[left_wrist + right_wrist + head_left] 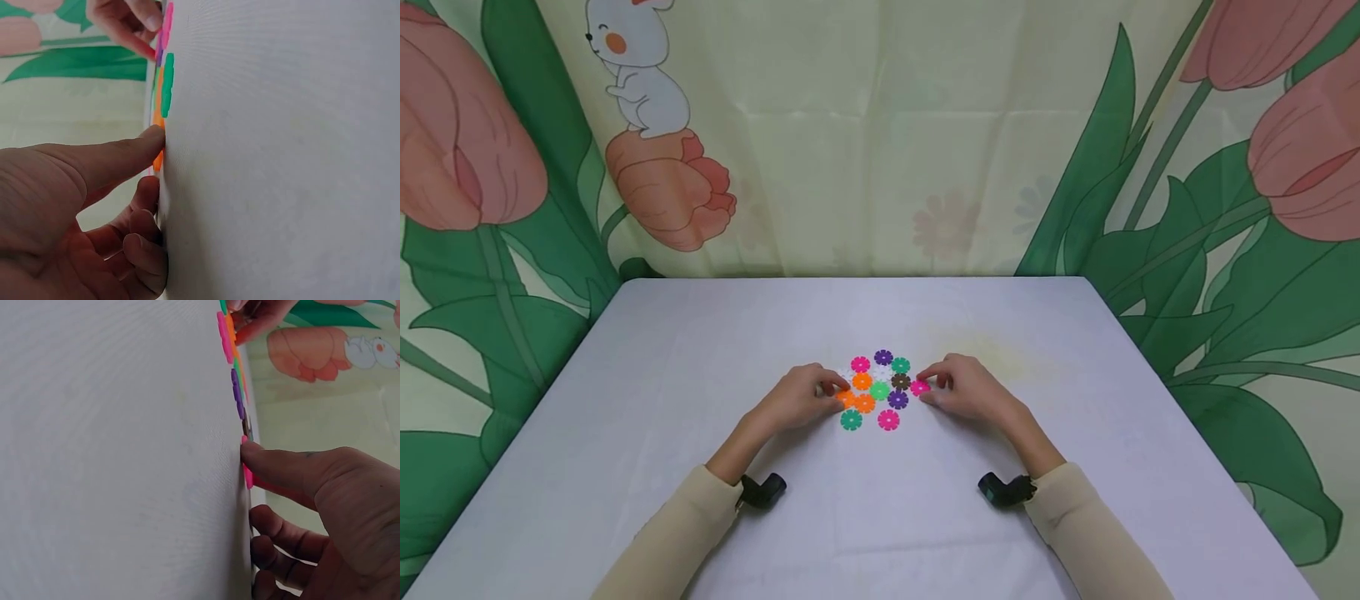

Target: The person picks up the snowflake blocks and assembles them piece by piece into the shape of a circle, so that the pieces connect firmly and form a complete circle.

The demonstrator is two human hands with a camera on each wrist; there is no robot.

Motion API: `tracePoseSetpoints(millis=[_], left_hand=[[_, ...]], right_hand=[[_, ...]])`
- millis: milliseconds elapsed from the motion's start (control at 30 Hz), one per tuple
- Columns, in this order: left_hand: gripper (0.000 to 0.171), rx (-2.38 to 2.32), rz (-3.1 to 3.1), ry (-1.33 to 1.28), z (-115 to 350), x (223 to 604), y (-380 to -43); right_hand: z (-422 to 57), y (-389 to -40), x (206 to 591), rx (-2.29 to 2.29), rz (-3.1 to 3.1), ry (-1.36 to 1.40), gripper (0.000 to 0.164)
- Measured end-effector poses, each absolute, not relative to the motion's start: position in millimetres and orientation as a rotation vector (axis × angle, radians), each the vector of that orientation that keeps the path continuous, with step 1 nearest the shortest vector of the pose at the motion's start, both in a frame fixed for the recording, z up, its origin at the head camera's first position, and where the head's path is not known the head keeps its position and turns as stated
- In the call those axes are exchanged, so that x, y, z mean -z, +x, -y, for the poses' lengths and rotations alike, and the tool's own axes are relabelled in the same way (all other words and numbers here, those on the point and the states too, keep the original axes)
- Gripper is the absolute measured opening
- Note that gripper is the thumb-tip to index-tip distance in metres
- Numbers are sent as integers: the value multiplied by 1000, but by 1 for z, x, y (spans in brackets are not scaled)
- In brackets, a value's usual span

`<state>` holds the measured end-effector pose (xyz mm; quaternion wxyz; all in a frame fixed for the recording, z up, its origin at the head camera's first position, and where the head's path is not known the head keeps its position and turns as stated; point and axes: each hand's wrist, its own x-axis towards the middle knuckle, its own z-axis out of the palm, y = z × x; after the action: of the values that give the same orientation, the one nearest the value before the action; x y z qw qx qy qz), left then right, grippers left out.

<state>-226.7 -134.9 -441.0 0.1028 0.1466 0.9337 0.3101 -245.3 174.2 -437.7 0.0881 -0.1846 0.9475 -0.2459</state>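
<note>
- From my remote seat I saw a cluster of small notched discs lying flat near the middle of the white table (880, 508), with one hand at either side of it, well apart from each other.
- The left hand (800, 395) had thumb and forefinger pinched on an orange disc (846, 399) at the cluster's left edge; that disc sat close against a second orange disc (866, 404).
- The right hand (967, 387) pinched a pink disc (920, 388) at the cluster's right edge, just beside the brown disc (900, 382). Whether the rims touched, I could not tell.
- Between the two lay a light green disc (879, 391), with a purple disc (898, 400) near it; a teal disc (851, 419) lay at the near side.
- I judged the pieces to be thin, stiff plastic, very light and hard to break, though the slim notches might have chipped under a sharp twist.
- Their faces looked smooth, so I expected them to skid over the cloth at a careless nudge.
- The rim seemed the best hold: thumb on the near edge, fingertip on the far one, squeezed gently. Lying so low, the discs offered little height to grip, as both wrist views showed.
</note>
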Motion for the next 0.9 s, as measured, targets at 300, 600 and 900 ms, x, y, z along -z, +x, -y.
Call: tracePoseSetpoints(millis=[300, 600, 900], left_hand=[[25, -957, -2740, 415, 135, 442, -227], [25, -989, -2744, 411, 137, 442, -229], [25, -1022, -2724, 401, 135, 442, -230]], right_hand=[[-174, -248, 439, 830, -2781, -573, 28], [-175, -251, 439, 852, -2751, -573, 34], [-175, -250, 440, 1012, -2715, -438, 30]])
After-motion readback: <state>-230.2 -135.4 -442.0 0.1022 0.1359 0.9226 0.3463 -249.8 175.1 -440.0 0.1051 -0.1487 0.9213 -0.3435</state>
